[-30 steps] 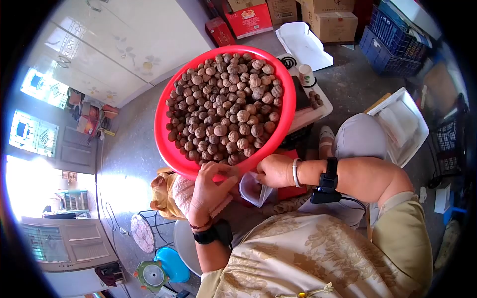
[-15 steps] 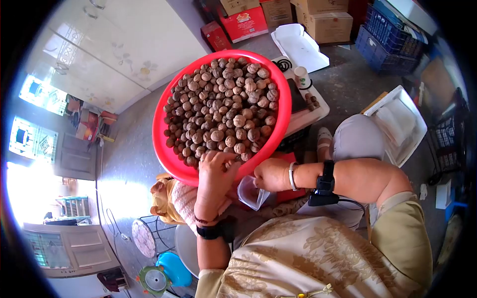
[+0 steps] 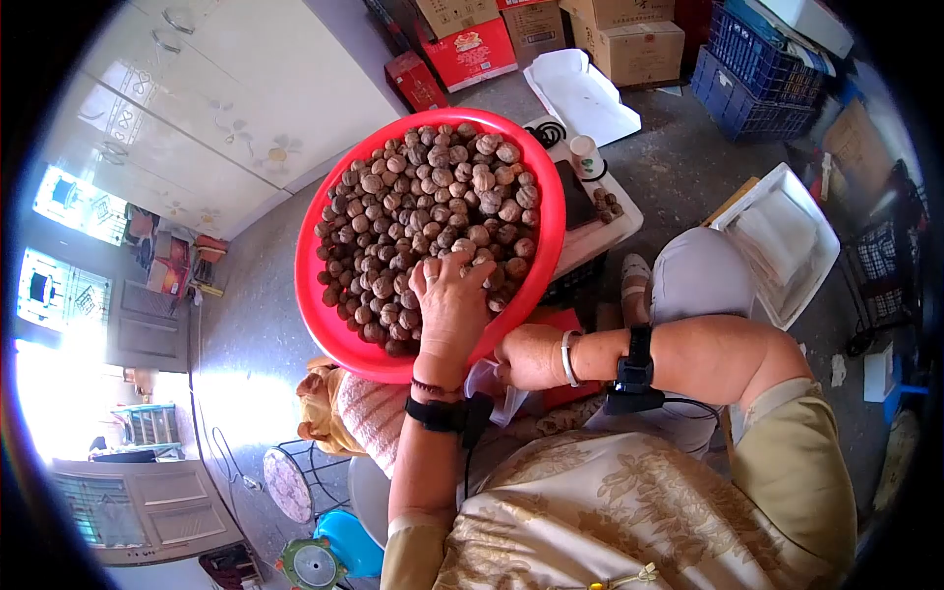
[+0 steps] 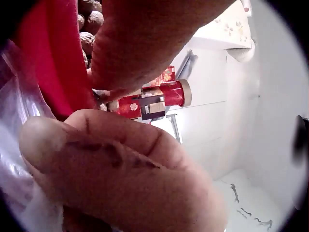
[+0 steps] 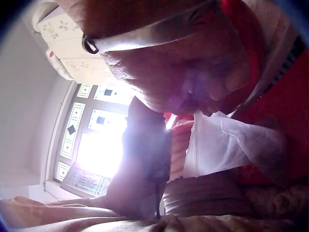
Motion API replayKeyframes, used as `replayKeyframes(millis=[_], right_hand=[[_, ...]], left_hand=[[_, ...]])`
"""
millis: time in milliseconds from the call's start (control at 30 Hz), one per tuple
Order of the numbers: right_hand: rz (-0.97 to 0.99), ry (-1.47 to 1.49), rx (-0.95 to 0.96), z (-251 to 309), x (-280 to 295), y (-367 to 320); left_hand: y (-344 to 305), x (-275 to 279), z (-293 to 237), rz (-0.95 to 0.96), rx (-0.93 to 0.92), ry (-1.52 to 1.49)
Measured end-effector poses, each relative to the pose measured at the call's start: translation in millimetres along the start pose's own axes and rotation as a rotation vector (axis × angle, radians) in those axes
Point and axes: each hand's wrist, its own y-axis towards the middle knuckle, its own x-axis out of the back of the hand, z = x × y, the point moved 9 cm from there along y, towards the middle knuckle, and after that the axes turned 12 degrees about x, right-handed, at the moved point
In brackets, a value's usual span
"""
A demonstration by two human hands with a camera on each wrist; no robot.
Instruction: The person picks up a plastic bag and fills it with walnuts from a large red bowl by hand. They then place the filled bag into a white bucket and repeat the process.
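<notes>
A red basin is piled with walnuts. My left hand reaches over its near rim, fingers spread and slightly bent on the walnuts; the left wrist view shows the thumb side of this hand beside the basin wall, fingertips partly hidden. Just outside the rim, my right hand grips the top of a clear plastic bag. The right wrist view has the bag hanging below the curled fingers of that hand. What the bag holds cannot be made out.
Right of the basin stands a white stand with a paper cup and a few walnuts. A white foam box lies farther right, blue crates behind. A dog and a round stool are at lower left.
My left hand has moved from the near rim, close to the bag, up and forward onto the walnuts. The right hand keeps its grip on the bag, shifted slightly left in view.
</notes>
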Motion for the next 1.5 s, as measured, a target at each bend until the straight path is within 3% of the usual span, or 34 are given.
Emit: replayKeyframes(millis=[400,600,800,1033,1367,1500], right_hand=[[-0.016,-0.007,0.002,8,8,-5],[0.008,0.018,-0.010,11,9,-6],[0.054,-0.011,-0.030,15,12,-9],[-0.031,0.013,0.030,20,19,-10],[0.004,-0.022,-0.055,8,11,-8],[-0.017,-0.037,-0.002,13,14,-8]], left_hand=[[-25,28,36,-0.082,0.121,-0.374],[-62,43,59,0.022,0.311,-0.589],[-91,54,60,0.084,0.284,-0.498],[-106,47,50,0.214,0.209,-0.388],[-81,49,37,0.141,0.211,-0.376],[-52,43,25,0.086,0.173,-0.309]])
